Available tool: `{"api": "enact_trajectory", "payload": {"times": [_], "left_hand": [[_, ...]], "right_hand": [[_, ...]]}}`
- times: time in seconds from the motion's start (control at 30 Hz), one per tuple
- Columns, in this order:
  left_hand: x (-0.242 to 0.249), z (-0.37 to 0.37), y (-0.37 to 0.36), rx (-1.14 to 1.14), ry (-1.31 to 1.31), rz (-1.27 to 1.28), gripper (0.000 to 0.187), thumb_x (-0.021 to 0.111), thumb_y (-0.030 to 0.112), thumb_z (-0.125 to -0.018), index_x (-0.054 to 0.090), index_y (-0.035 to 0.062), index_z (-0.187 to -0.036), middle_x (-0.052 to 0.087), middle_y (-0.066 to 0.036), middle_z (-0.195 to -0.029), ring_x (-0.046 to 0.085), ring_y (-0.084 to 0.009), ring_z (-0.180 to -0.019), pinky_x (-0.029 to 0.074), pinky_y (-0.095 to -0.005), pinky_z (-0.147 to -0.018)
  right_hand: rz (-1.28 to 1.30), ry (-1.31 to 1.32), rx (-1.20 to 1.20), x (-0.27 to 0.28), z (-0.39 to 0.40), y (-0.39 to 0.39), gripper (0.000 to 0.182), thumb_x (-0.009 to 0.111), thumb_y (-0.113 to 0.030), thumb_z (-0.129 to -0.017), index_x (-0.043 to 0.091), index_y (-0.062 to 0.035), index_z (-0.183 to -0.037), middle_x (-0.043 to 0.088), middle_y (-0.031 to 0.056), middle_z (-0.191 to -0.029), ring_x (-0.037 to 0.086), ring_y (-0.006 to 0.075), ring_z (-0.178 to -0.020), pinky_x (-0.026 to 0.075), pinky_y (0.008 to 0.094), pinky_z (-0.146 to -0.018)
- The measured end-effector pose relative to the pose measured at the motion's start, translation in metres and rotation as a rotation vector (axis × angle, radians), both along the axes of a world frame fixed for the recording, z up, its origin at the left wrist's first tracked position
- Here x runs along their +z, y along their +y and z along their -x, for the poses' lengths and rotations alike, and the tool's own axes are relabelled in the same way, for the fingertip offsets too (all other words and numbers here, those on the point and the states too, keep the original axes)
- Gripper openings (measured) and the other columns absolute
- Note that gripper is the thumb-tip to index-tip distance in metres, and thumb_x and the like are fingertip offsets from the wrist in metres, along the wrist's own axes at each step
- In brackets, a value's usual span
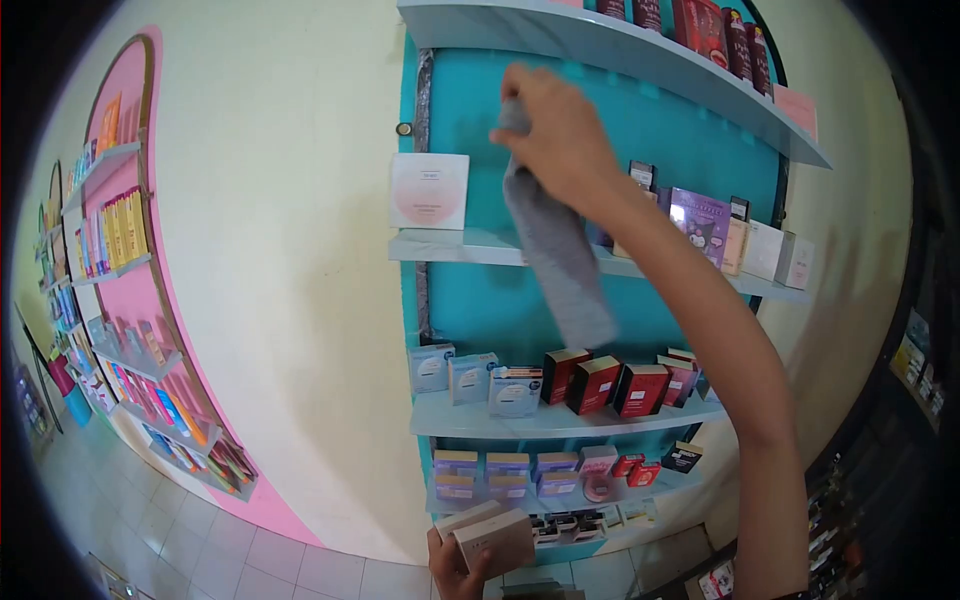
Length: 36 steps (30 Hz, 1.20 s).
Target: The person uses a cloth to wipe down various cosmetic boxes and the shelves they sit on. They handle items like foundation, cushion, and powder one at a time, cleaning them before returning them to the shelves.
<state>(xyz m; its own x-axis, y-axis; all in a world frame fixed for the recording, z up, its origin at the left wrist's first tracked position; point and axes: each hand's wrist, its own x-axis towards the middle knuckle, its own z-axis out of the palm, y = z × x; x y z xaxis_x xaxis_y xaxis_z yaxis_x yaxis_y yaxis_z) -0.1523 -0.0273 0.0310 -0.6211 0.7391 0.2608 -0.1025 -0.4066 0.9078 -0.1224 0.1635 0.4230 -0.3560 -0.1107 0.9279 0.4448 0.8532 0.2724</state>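
Observation:
My right hand (560,130) is raised before the teal-backed shelves, its fingers closed on a grey cloth (560,265) that hangs down past the second shelf (450,247). Low in the view, my left hand (457,568) grips two pale boxes (495,537) side by side. A white and pink square box (429,192) stands at the left end of the second shelf. To the right, partly behind my right forearm, stand a purple box (698,225) and several small cartons (763,249).
Light blue boxes (472,378) and dark red boxes (595,384) line the shelf below. Small purple boxes (507,474) sit on a lower shelf. Dark red packs (700,32) stand on the top shelf (560,30). At left, a pink wall panel (117,285) carries more stocked shelves.

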Motion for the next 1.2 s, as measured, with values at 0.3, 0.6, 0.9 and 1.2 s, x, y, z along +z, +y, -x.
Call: {"api": "enact_trajectory", "payload": {"times": [0.3,0.6,0.9,1.2], "left_hand": [[0.019,0.006,-0.029,0.067,0.076,-0.051,0.027,0.056,0.008,-0.078,0.043,-0.0042,-0.098,0.035,-0.010,-0.093,0.038,-0.0210,-0.088,0.035,-0.0276,-0.076],[0.019,0.001,-0.020,0.014,0.086,-0.036,0.023,0.055,0.008,-0.078,0.040,-0.0035,-0.090,0.033,-0.010,-0.089,0.037,-0.0196,-0.081,0.035,-0.0274,-0.071],[-0.007,-0.006,-0.016,-0.074,0.166,-0.017,0.031,0.055,0.003,-0.077,0.042,-0.0050,-0.104,0.035,-0.011,-0.103,0.035,-0.0217,-0.100,0.029,-0.0278,-0.086],[-0.022,-0.006,-0.016,-0.138,-0.087,-0.032,0.038,0.056,0.003,-0.077,0.039,-0.0055,-0.110,0.031,-0.011,-0.110,0.030,-0.0192,-0.108,0.025,-0.0277,-0.092]], "right_hand": [[0.833,-0.464,-0.313,-0.036,0.008,0.020,0.043,0.056,-0.030,-0.067,0.054,0.0030,-0.095,0.052,0.0266,-0.098,0.051,0.0382,-0.092,0.042,0.0401,-0.079],[0.682,-0.444,-0.149,-0.042,0.017,0.044,0.035,0.053,-0.010,-0.065,0.058,0.0017,-0.097,0.058,0.0222,-0.088,0.057,0.0316,-0.084,0.044,0.0329,-0.075],[0.754,-0.485,-0.117,-0.033,-0.017,0.027,0.033,0.051,-0.009,-0.063,0.061,-0.0016,-0.093,0.061,0.0187,-0.082,0.059,0.0270,-0.076,0.044,0.0303,-0.069],[0.541,-0.184,0.147,-0.051,0.002,0.015,0.015,0.055,-0.012,-0.063,0.060,0.0020,-0.062,0.057,0.0177,-0.060,0.056,0.0284,-0.056,0.044,0.0344,-0.056]]}}
